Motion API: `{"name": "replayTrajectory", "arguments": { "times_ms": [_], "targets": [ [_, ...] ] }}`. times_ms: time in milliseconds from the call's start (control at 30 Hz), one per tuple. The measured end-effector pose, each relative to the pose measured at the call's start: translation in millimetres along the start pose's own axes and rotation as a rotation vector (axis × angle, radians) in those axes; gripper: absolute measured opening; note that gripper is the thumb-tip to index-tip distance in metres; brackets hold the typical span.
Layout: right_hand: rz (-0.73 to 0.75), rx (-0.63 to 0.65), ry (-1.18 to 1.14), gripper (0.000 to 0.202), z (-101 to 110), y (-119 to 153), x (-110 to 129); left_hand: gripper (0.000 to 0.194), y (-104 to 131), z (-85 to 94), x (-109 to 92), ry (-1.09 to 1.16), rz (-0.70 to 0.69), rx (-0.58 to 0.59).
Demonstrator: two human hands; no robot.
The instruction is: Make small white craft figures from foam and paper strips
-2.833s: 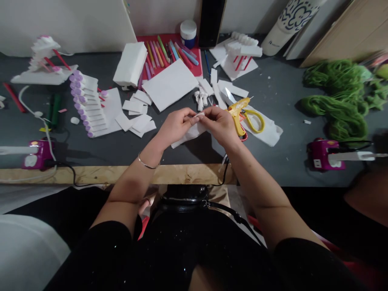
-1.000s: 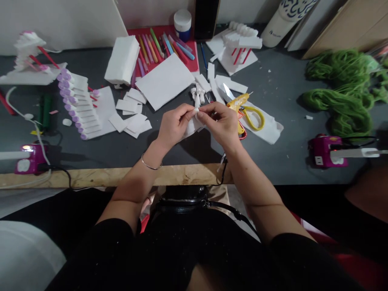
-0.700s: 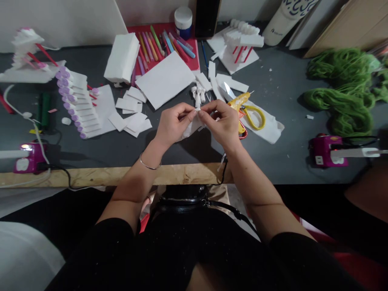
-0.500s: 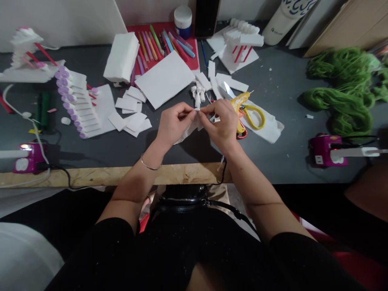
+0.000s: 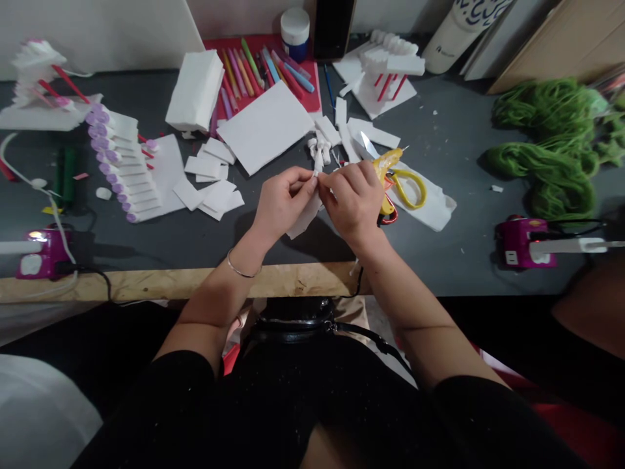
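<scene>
A thin white strip (image 5: 305, 223), perhaps paper or foam, is pinched between the fingertips of my left hand (image 5: 283, 200) and my right hand (image 5: 355, 198). Its lower end hangs below the fingers, while its upper end is mostly hidden by them. Just beyond the fingertips lies a cluster of small rolled white pieces (image 5: 319, 151). Close to my right hand are a yellow glue gun (image 5: 385, 163) and yellow-handled scissors (image 5: 413, 189), both resting partly on a white sheet (image 5: 434, 205).
Loose white rectangles (image 5: 209, 170) and a white card (image 5: 267, 127) lie left of centre. Markers (image 5: 249, 71) rest on a red sheet behind. White stepped models (image 5: 127, 166) stand left, another model (image 5: 395, 68) at the back. Green yarn (image 5: 541, 150) and a purple power socket (image 5: 525, 242) are right.
My right hand has turned, its fingers curling further over the strip. More of the strip's lower end now shows between my hands. My left hand stays nearly in place.
</scene>
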State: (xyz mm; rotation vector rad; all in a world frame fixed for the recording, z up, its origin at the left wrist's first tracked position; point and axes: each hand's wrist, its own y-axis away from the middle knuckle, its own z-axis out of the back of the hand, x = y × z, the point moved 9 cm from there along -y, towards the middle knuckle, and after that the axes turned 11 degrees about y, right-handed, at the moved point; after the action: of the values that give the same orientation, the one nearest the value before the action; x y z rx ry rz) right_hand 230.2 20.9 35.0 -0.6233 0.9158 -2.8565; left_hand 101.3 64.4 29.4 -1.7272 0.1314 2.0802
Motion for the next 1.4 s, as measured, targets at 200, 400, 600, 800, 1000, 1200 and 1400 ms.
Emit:
{"name": "replayTrajectory", "arguments": {
  "times_ms": [200,400,600,800,1000,1200,1400],
  "targets": [
    [0.055,-0.024,-0.059,0.021,6,1,3,0.048,-3,5.5,5,0.024,0.015,0.006],
    [-0.037,0.000,-0.222,0.024,13,-1,-6,0.047,-4,4.8,0,-0.022,-0.012,0.061],
    [-0.112,0.045,-0.364,0.024,8,-3,-10,0.040,-4,5.6,-3,-0.055,-0.031,0.020],
    [-0.271,0.068,-0.451,0.023,0,0,-22,0.044,-6,4.9,5,-0.047,0.020,0.061],
    [-0.238,0.002,-0.400,0.015,4,2,-24,0.043,-5,2.7,7,0.000,0.037,0.075],
    [-0.105,-0.043,-0.197,0.019,10,3,-12,0.038,-2,0.1,4,0.054,0.020,0.023],
    [-0.046,-0.134,0.009,0.035,10,4,-8,0.036,1,-1.6,2,0.045,0.045,-0.016]
  ]
}}
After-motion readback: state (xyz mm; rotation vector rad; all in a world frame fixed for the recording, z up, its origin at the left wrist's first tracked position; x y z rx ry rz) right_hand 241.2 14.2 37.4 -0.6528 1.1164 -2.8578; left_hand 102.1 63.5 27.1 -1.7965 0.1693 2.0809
